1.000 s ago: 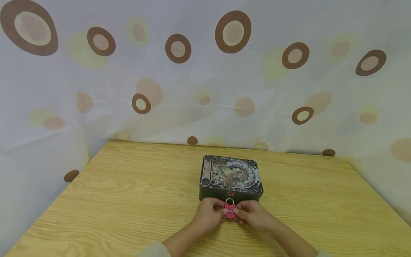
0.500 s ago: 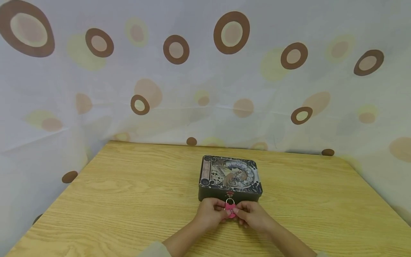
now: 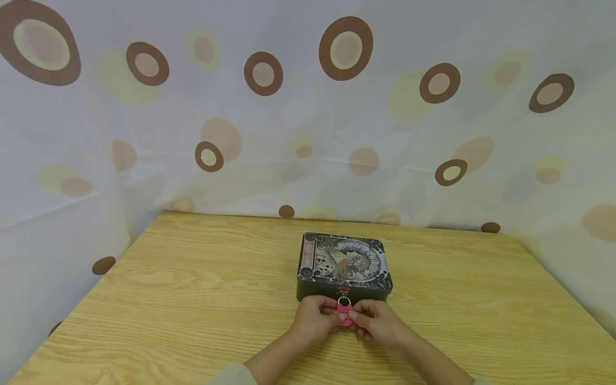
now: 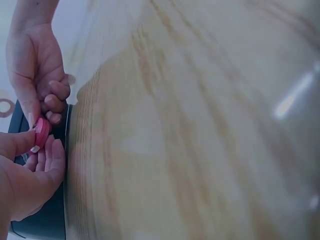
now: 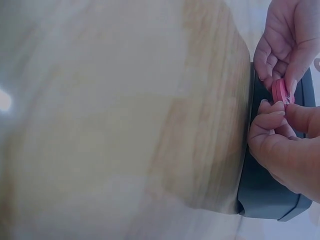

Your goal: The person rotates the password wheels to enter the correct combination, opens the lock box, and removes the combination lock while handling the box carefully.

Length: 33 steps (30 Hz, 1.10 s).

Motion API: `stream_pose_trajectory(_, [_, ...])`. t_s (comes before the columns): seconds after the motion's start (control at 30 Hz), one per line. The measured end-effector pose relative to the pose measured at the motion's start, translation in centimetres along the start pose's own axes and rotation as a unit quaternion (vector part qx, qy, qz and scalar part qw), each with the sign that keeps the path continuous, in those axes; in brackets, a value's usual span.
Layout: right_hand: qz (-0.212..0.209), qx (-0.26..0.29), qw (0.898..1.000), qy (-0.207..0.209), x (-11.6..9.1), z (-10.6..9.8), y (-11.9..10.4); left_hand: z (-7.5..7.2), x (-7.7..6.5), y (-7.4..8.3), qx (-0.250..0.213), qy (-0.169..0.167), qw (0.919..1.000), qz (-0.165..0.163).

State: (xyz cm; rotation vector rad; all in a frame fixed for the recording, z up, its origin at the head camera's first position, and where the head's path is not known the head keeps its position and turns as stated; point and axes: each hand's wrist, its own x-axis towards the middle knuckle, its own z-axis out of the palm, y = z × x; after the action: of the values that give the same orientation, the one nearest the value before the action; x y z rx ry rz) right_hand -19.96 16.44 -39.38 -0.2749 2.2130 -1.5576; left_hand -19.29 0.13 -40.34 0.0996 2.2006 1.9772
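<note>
A pink combination padlock (image 3: 344, 308) hangs by its shackle from the red clasp (image 3: 344, 290) on the front of a dark tin box (image 3: 346, 262) with an illustrated lid. From the left side, my left hand (image 3: 310, 320) pinches the lock body, its thumb lying across the number wheels. My right hand (image 3: 382, 322) pinches the other side with thumb and fingers. In the left wrist view the lock (image 4: 42, 132) shows edge-on between both hands' fingertips. The right wrist view shows the lock (image 5: 280, 91) in front of the box's dark side (image 5: 265, 192).
The box stands on a wood-grain table (image 3: 202, 289), a little right of its middle. A pale curtain (image 3: 308, 117) with brown and yellow ovals hangs behind the table and along its sides.
My left thumb has slid right over the lock's face and now covers most of the number wheels. Both hands keep their hold, and the box has stayed put.
</note>
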Motion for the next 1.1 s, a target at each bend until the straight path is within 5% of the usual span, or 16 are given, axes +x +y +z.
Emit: stream_pose_trajectory(1.1, [-0.005, -0.017, 0.999, 0.032, -0.04, 0.53, -0.26, 0.08, 0.02, -0.10, 0.033, -0.009, 0.9985, 0.044])
